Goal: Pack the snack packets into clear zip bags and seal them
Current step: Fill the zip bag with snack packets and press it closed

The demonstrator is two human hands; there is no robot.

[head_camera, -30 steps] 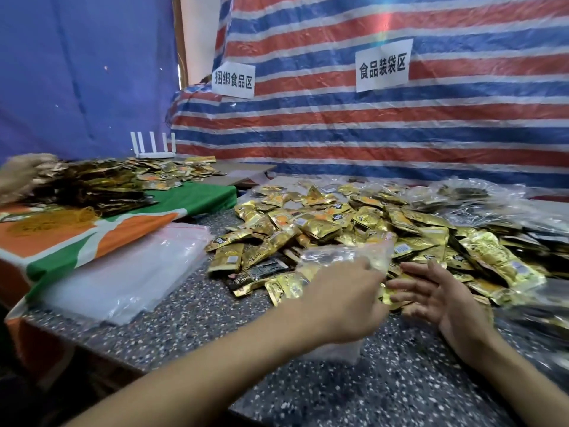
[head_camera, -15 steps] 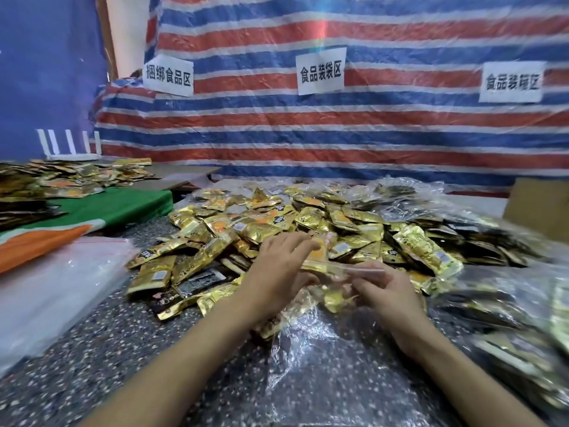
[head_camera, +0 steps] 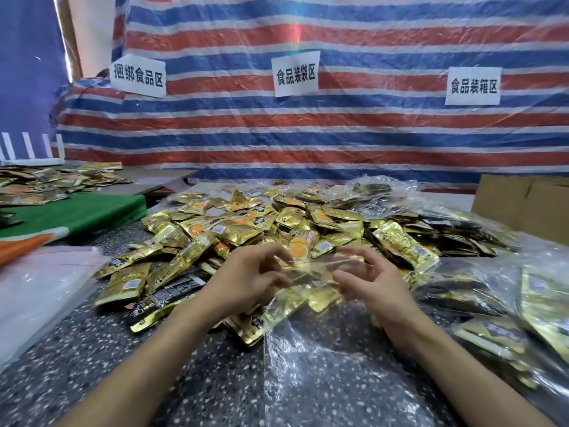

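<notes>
A clear zip bag (head_camera: 326,359) with a red line at its mouth lies before me on the speckled table (head_camera: 77,359). My left hand (head_camera: 249,278) pinches the left end of the bag's mouth. My right hand (head_camera: 372,282) holds the right end with curled fingers. The mouth is lifted between them, just in front of a big heap of gold snack packets (head_camera: 246,229). Gold packets show through the bag's upper part; I cannot tell whether they are inside it or under it.
A stack of unused clear zip bags (head_camera: 43,288) lies at the left. Filled clear bags (head_camera: 508,297) pile up at the right, with a cardboard box (head_camera: 523,204) behind them. More packets (head_camera: 46,183) sit on a green cloth (head_camera: 77,211) at far left. A striped tarp hangs behind.
My view swung right from the left table. The left hand carried the bag to the middle, and both hands now hold its mouth apart, farther spread than half a second ago.
</notes>
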